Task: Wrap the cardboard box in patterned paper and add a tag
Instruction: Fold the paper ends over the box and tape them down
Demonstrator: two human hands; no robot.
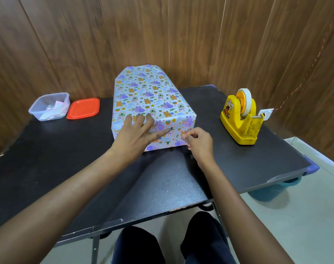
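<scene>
Box (153, 96) wrapped, centre frame; left hand (137, 130) flat, pressing near face; right hand (197, 141) pinches likely tape (183, 137); tag pending.

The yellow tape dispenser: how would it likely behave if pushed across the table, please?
The yellow tape dispenser looks rigid; its broad base suggests sliding, not tipping. Its tape roll sits cradled, so probably stays put.
</scene>
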